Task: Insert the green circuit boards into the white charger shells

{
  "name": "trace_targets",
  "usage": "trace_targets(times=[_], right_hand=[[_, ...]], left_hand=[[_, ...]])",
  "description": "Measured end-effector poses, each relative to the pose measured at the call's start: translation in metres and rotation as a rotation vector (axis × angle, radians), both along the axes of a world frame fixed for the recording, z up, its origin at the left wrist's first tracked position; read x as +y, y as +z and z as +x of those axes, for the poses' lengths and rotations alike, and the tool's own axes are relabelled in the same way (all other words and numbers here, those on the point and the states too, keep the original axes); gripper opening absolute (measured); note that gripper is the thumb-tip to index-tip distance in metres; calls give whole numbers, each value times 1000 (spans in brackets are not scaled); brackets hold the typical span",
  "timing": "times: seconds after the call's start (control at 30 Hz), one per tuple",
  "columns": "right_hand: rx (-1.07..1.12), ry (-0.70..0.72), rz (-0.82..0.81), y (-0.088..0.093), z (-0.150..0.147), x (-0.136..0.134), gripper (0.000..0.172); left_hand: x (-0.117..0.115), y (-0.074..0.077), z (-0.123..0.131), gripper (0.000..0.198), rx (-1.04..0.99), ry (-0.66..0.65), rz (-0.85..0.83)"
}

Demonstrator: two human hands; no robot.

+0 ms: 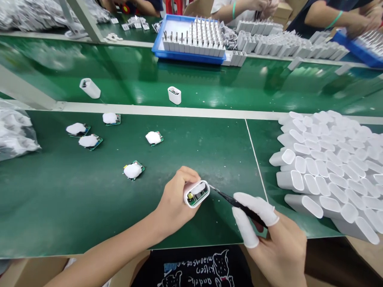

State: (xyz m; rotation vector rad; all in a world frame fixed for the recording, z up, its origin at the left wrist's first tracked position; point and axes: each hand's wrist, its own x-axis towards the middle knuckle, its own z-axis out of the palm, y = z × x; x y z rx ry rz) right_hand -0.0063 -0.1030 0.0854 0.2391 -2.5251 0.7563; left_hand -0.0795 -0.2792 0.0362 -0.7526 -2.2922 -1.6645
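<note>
Wrapped around a white oval plastic housing (187, 190), my left hand (176, 199) tilts its open end toward me. Inside the housing sits a green circuit board (196, 197) with a yellow part and a white pad. My right hand (269, 235), with white covers on thumb and forefinger, grips black tweezers (236, 203). The tweezer tips are at the housing's right rim; whether they touch it I cannot tell. To the left lie several circuit boards topped with white pads, the nearest board (133, 170) close to my left hand.
Empty white housings (317, 159) are stacked at the right. Two filled housings, one housing (174, 95) central and one housing (90, 88) farther left, stand on the green belt (128, 79). A plastic bag (18, 131) lies left. Beyond are a blue tray (191, 57) and co-workers' hands.
</note>
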Motion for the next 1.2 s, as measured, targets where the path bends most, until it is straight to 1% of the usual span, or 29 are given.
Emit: trace_targets(times=[0.13,0.3,0.5,0.6,0.7,0.83,0.93,1.07,1.2], right_hand=[[4,-64,84,1,7,-8,18],[-5,-45,73,0,9,-12,15],[26,-97,153,1,4,-16,13],[57,-90,186,1,2,-18,11],[19,-46,166,3,1,-13,13],[-87,84,75,8,-2,4,14],[-160,158,46,14,-4,17,15],[-270,260,20,19,-5,25,14],[-308,298,-8,18,-4,27,16]], left_hand=[[-1,2,0,33,36,51,-64],[-1,4,0,32,64,82,-93],[0,4,0,32,19,93,-104],[0,4,0,31,-20,75,-90],[-1,4,0,30,-127,-17,-55],[-5,8,-1,28,-321,-221,-8],[-7,12,0,28,-418,-347,8],[-8,13,3,33,-478,-492,-39],[-7,12,4,32,-481,-553,-89]])
